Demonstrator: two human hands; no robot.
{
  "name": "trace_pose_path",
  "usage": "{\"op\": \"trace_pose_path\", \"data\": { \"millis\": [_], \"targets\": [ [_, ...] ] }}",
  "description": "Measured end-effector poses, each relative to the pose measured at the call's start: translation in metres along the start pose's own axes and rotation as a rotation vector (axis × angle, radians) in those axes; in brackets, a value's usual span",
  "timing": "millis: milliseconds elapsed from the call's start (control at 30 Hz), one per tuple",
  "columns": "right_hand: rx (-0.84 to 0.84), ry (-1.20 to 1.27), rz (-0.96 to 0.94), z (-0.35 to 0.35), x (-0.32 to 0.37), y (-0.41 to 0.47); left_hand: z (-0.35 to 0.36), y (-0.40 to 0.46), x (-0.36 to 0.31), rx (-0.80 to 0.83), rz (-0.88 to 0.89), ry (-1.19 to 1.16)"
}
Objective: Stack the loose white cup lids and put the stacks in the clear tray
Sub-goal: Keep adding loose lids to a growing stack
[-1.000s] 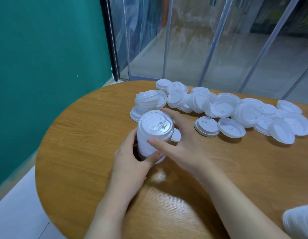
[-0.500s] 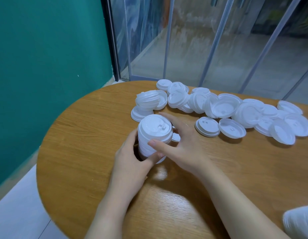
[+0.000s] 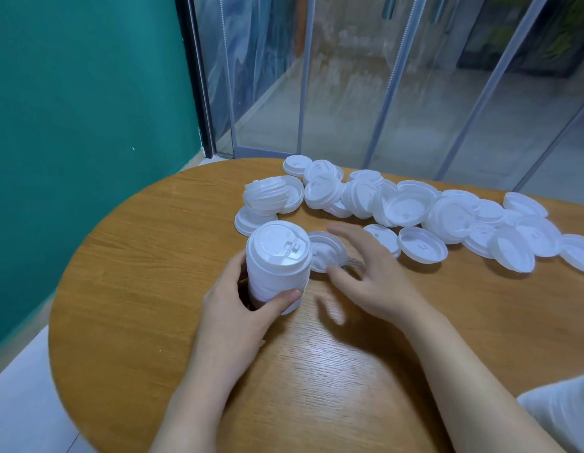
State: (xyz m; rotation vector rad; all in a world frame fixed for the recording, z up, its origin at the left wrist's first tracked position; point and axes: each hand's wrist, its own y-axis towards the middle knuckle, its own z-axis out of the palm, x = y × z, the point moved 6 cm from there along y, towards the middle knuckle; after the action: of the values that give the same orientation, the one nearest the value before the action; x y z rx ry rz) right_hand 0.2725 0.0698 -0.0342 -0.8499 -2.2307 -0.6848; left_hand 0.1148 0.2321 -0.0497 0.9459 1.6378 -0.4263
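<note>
A tall stack of white cup lids [image 3: 277, 266] stands on the wooden table [image 3: 147, 289], and my left hand [image 3: 241, 308] grips it low down, thumb across the front. My right hand [image 3: 369, 279] is off the stack, fingers spread and relaxed, hovering over a single upturned lid [image 3: 325, 251] just right of the stack. Several loose white lids [image 3: 414, 207] lie in a row across the far side of the table, some upright, some upside down. A short tilted stack [image 3: 267, 197] lies at the row's left end. No clear tray is in view.
The table's rounded left edge drops to a pale floor [image 3: 19, 387]. A teal wall [image 3: 81, 109] stands to the left and glass panels [image 3: 382, 93] behind the table. A white cloth-like thing [image 3: 565, 413] shows at the lower right corner.
My right hand has let go of the stack and moved right, toward the single upturned lid. My left hand keeps holding the stack, which now stands uncovered.
</note>
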Motion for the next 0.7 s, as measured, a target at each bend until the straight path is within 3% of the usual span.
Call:
{"op": "trace_pose_path", "data": {
  "millis": [100, 200, 433, 700],
  "targets": [
    [0.077, -0.231, -0.034, 0.016, -0.016, 0.003, 0.001, -0.001, 0.001, 0.000, 0.004, 0.004],
    [0.059, -0.280, -0.037, 0.021, -0.019, 0.009, 0.001, 0.000, 0.002, -0.007, 0.007, 0.014],
    [-0.163, 0.058, 0.045, 0.000, -0.022, 0.003, 0.002, -0.001, 0.000, -0.010, 0.007, 0.019],
    [-0.137, 0.080, 0.155, 0.002, -0.026, 0.004, 0.000, -0.003, -0.002, -0.003, 0.008, 0.017]
  ]
}}
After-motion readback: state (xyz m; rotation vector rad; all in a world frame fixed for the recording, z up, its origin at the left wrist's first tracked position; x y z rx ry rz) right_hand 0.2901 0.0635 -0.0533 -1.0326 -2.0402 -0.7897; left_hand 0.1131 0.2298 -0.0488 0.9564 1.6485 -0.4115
